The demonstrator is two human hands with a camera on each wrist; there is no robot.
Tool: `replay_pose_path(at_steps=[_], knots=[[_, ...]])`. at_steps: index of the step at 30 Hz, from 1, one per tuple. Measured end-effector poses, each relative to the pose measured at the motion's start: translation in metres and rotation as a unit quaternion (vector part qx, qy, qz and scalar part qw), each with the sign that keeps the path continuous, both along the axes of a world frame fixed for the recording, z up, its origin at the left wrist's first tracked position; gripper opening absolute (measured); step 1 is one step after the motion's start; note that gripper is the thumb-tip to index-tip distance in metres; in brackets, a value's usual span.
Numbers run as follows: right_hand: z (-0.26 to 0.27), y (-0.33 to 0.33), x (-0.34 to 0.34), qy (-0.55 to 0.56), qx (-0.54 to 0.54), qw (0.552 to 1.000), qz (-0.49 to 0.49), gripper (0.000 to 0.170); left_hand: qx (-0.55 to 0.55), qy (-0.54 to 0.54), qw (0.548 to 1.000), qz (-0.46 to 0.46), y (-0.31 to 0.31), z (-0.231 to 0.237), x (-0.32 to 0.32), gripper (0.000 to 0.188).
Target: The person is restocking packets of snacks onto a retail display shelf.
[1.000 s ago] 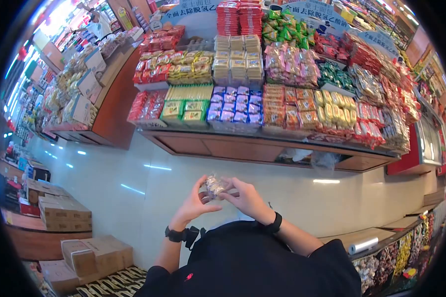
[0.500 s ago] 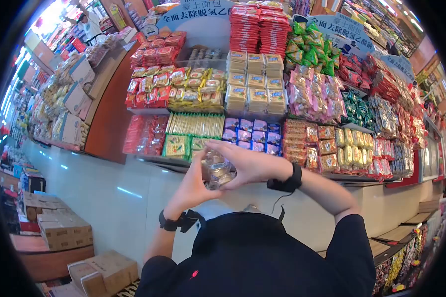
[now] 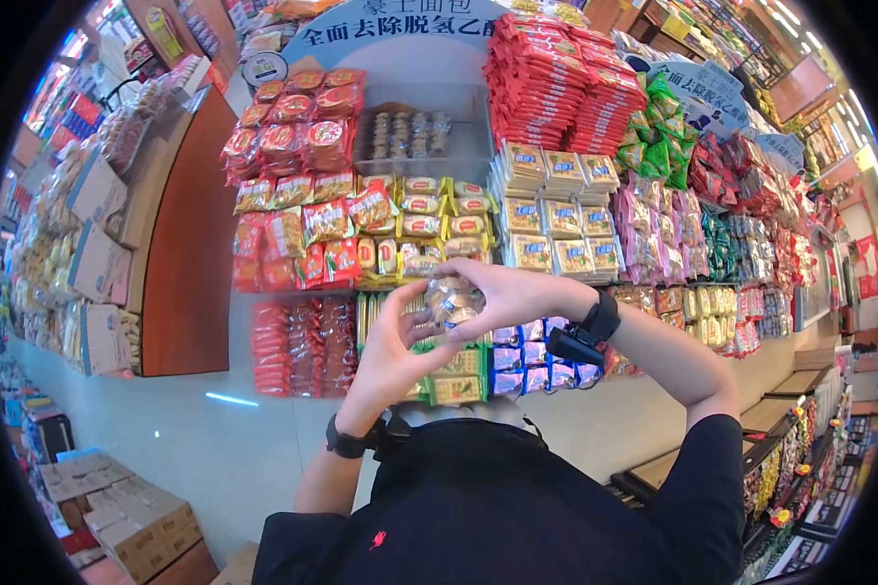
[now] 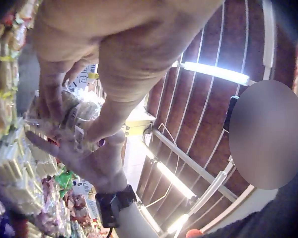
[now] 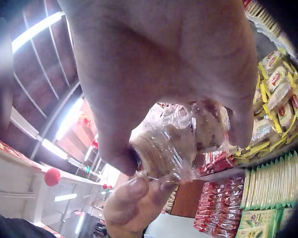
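Note:
Both hands hold a small clear-wrapped pack of round biscuits or pastries (image 3: 454, 302) up in front of the chest, over the front of the display. My left hand (image 3: 388, 359) grips it from the left, fingers curled at its far side and thumb beneath. From the right, my right hand (image 3: 517, 294) holds it between thumb and fingers. Seen in the right wrist view, the crinkled clear wrapper (image 5: 176, 146) shows pale layered rounds inside. Fingers hide part of the pack (image 4: 79, 116) in the left wrist view.
A grey bin (image 3: 470, 146) at the back holds several similar-looking packs (image 3: 400, 134). Around it are red packets (image 3: 298, 127), yellow packets (image 3: 421, 203), white-and-blue packs (image 3: 561, 214) and green cracker packs (image 3: 458, 388). A brown stand (image 3: 190, 244) is at left; cardboard boxes (image 3: 137, 526) sit lower left.
The body has come closer to the display, which now fills more of the view. Both hands have risen with the pack, from over the floor to over the front goods.

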State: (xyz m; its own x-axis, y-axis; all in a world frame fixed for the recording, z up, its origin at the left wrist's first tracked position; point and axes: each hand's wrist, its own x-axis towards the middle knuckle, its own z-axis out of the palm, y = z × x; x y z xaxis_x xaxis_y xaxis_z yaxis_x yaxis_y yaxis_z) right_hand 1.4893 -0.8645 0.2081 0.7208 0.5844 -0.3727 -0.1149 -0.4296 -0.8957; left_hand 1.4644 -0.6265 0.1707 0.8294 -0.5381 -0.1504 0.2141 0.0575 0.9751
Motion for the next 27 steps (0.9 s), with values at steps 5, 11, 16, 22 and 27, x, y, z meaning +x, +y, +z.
replay_pose_path(at_steps=[5, 11, 16, 22, 27], knots=[[0.004, 0.005, 0.063, -0.068, -0.034, 0.996, 0.045, 0.097, 0.045, -0.098, 0.994, 0.012, 0.000, -0.009, 0.044, 0.092], [-0.007, 0.005, 0.122, 0.024, 0.100, 0.990, -0.095, 0.099, -0.032, -0.150, 0.987, 0.040, 0.008, -0.008, 0.088, 0.101], [-0.018, -0.045, 0.231, -0.137, -0.017, 0.971, -0.195, 0.100, 0.040, -0.088, 0.995, -0.003, 0.045, -0.040, 0.102, 0.083], [-0.123, -0.078, 0.332, -0.310, -0.301, 0.892, -0.136, 0.094, 0.079, 0.069, 0.991, -0.086, 0.061, -0.073, 0.087, 0.073], [-0.141, -0.074, 0.344, -0.221, -0.405, 0.887, -0.003, 0.100, 0.004, 0.179, 0.972, -0.154, 0.059, -0.079, 0.078, 0.075]])
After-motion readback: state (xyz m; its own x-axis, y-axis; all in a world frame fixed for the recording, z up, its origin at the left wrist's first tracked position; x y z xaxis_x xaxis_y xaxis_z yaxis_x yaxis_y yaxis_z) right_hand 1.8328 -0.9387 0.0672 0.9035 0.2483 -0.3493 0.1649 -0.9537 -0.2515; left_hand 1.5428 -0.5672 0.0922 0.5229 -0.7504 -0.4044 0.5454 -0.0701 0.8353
